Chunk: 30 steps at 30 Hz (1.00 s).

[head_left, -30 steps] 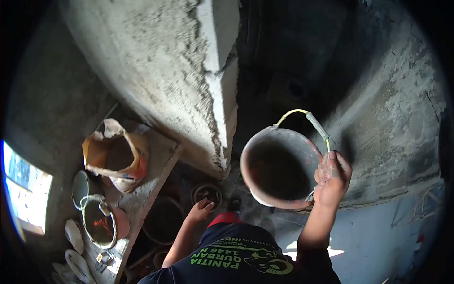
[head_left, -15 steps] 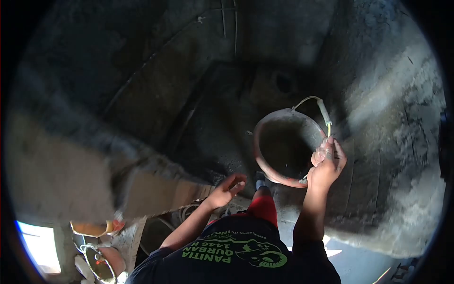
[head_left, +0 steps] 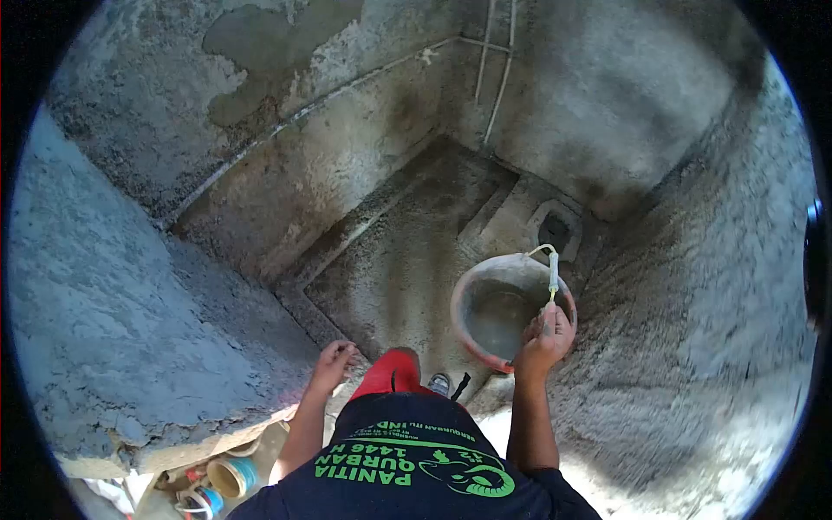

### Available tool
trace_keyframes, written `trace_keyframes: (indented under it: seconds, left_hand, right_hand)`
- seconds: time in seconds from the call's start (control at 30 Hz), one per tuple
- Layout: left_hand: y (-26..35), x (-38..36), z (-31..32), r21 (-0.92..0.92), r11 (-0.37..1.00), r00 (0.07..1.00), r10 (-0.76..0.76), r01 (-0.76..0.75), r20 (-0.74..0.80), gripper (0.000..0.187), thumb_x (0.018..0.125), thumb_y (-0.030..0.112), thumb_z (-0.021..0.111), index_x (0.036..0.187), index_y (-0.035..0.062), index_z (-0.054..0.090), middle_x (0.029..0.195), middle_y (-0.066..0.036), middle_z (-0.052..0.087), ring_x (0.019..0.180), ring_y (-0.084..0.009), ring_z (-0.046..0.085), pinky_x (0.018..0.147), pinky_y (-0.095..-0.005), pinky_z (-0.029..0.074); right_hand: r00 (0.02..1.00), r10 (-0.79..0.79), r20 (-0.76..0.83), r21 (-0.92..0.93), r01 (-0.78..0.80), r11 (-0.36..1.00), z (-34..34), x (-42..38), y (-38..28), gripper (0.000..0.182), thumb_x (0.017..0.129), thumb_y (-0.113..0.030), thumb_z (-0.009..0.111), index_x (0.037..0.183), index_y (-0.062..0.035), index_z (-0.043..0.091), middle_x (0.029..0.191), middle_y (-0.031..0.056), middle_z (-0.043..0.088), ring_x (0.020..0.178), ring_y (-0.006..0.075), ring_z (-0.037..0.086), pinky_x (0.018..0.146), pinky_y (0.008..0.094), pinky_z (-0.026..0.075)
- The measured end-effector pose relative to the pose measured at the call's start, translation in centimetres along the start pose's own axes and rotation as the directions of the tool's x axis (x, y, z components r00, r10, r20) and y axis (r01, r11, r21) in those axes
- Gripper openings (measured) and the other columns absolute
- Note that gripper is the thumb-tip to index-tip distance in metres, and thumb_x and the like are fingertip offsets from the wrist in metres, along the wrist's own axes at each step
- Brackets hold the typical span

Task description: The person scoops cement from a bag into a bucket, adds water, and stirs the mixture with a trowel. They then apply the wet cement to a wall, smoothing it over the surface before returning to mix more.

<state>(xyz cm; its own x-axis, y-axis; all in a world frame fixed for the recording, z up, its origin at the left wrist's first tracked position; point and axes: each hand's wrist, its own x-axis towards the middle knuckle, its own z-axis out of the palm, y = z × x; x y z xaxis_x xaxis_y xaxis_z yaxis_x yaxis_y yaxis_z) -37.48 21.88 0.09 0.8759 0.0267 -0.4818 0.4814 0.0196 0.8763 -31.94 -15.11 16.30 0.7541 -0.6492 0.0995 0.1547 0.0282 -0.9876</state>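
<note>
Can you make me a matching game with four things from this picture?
1. round bucket with a reddish rim
2. thin pale pipe
3. black T-shirt with green print
4. red cloth legwear

A. worn below the waist
B. running along the rough grey wall
C. worn above the waist
D. held by its yellow wire handle in the bare right hand

Right pairs: 1-D, 2-B, 3-C, 4-A
</note>
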Motion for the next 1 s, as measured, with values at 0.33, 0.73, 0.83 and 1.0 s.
trace_keyframes:
  seconds: [0.33,0.73,0.83,1.0]
  left_hand:
    - [3.9,18.4,-0.9,-0.105,0.991,0.974,-0.105,0.085,-0.201,0.029,0.096,0.035,0.061,0.112,0.0105,0.063,0.101,-0.005,0.069,0.083,-0.0176,0.068,0.065,-0.0373,0.056]
    - [25.5,52.7,13.9,0.114,0.879,0.882,0.445,-0.464,0.156,0.03,0.095,0.022,0.068,0.118,0.0036,0.065,0.107,-0.009,0.069,0.1,-0.0183,0.064,0.089,-0.0338,0.052]
    - [30.9,59.1,17.1,0.284,0.734,0.787,0.575,-0.617,0.224,0.032,0.094,0.02,0.069,0.123,0.0058,0.063,0.111,-0.005,0.066,0.098,-0.0161,0.062,0.083,-0.0338,0.052]
    - [42.5,69.9,18.6,0.435,0.554,0.678,0.705,-0.71,0.208,0.034,0.09,0.02,0.074,0.119,0.0044,0.063,0.106,-0.009,0.066,0.097,-0.02,0.061,0.088,-0.0351,0.051]
  right_hand:
    - [1.0,-0.002,-0.027,-0.181,-0.003,0.983,8.4,18.4,11.6,0.038,0.098,-0.024,0.064,0.065,-0.0091,0.05,0.06,-0.0053,0.041,0.052,0.0059,0.038,0.049,0.0268,0.029]
    - [0.963,0.021,0.27,-0.585,0.146,0.798,26.0,35.9,20.1,0.047,0.099,-0.031,0.063,0.069,0.0043,0.054,0.059,0.0088,0.047,0.059,0.0167,0.044,0.059,0.0375,0.038]
    - [0.959,0.051,0.279,-0.478,0.092,0.874,30.3,41.3,23.2,0.047,0.099,-0.032,0.062,0.069,0.0043,0.055,0.06,0.0084,0.047,0.06,0.0161,0.044,0.06,0.0377,0.038]
    - [0.841,0.172,0.513,-0.534,0.155,0.831,37.5,49.6,28.8,0.042,0.098,-0.032,0.061,0.082,0.0061,0.068,0.078,0.0178,0.068,0.086,0.0301,0.066,0.079,0.042,0.048]
